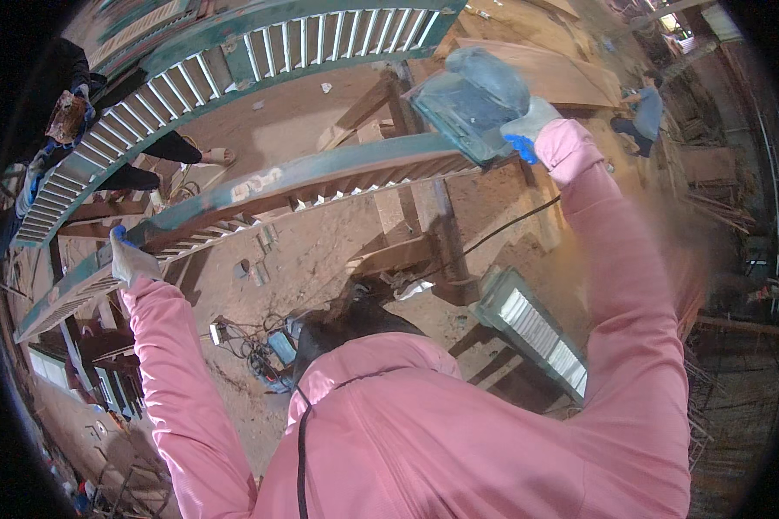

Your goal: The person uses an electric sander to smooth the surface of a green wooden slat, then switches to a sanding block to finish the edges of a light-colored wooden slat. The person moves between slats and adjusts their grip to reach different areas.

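Observation:
A long louvered shutter (329, 164) with a worn teal frame and pale slats lies tilted on edge across the view. My left hand (135, 261), in a pale glove with blue fingertips, is closed on the near edge of its frame at the left. At the shutter's right end, my right hand (535, 130), gloved the same way, grips a dusty teal power sander (472, 104). The sander is blurred and sits over the frame's end; its underside is hidden. Some of my right fingers are hidden behind the tool.
Beyond lies another teal louvered shutter (225, 69). A co-worker's gloved hand (36, 182) is at its left end. Wooden trestle legs (446, 233) stand below. A smaller shutter (493, 304), a black cable (515, 221) and a blue power tool (280, 348) are lower down. Another person (642, 112) is at right.

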`<state>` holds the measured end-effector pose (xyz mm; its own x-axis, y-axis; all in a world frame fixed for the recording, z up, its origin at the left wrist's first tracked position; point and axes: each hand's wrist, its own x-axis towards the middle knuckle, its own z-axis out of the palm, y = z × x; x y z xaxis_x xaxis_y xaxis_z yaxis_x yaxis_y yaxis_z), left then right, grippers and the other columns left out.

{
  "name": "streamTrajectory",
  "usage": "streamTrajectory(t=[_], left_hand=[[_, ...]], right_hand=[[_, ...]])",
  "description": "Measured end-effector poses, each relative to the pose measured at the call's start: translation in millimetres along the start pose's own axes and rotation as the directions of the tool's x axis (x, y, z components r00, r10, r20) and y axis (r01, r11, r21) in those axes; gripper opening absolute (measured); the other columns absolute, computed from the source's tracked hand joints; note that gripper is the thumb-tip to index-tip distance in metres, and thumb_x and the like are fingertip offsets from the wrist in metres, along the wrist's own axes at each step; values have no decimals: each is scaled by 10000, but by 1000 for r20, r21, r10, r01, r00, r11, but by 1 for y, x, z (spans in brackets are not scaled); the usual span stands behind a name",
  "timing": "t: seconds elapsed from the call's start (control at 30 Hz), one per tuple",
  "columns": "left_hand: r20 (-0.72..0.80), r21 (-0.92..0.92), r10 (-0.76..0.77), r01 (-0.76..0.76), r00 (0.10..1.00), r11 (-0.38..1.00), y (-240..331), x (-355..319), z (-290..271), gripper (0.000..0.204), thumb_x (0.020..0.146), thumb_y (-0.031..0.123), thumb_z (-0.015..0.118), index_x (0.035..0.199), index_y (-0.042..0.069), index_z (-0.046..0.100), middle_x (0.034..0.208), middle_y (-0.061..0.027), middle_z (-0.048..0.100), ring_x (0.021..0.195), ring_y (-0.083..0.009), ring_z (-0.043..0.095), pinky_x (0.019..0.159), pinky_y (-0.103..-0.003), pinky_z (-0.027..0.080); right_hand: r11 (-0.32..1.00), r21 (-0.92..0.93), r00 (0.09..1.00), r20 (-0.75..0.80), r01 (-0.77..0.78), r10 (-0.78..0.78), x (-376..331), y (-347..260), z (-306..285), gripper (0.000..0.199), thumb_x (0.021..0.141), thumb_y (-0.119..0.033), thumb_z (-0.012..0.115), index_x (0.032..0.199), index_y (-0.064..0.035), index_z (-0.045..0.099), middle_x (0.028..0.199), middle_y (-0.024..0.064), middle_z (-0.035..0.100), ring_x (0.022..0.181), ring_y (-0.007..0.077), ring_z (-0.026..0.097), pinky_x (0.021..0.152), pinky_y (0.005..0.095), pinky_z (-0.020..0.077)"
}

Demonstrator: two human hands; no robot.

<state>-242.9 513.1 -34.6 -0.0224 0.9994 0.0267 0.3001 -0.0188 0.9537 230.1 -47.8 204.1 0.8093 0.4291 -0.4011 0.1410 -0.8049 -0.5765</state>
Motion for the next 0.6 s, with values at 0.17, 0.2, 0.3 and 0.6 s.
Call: streamTrajectory(t=[0.17,0.2,0.3,0.6], left_hand=[[-30,-371,-215,188,976,909,-9,16,-12,407,981,425,691,1039,32,777,995,-92,696,846,-211,568,829,-386,508],[-41,-319,-181,159,983,934,-18,18,-14,414,973,431,699,1035,29,779,988,-93,696,844,-209,567,827,-387,508],[-20,-119,-100,97,995,988,-7,3,18,439,956,457,706,1031,32,787,978,-99,695,844,-201,563,826,-389,507],[49,-361,-206,209,977,909,-9,13,10,457,985,466,648,1062,34,775,1008,-62,681,880,-190,558,841,-373,499]], right_hand=[[979,-149,990,44,142,-136,-11,-61,44,388,743,-143,794,1113,-39,740,837,135,739,647,231,698,600,379,562],[975,-189,992,68,114,-103,-16,-76,51,415,735,-149,801,1136,-50,751,909,159,779,711,244,747,666,379,596],[841,-112,849,54,529,-526,32,-40,92,385,770,-170,780,1130,-41,735,932,160,756,814,284,745,746,401,596],[-258,-583,-190,176,770,-966,18,-159,187,209,907,-182,683,1083,-70,687,1010,135,678,939,343,685,834,422,574]])
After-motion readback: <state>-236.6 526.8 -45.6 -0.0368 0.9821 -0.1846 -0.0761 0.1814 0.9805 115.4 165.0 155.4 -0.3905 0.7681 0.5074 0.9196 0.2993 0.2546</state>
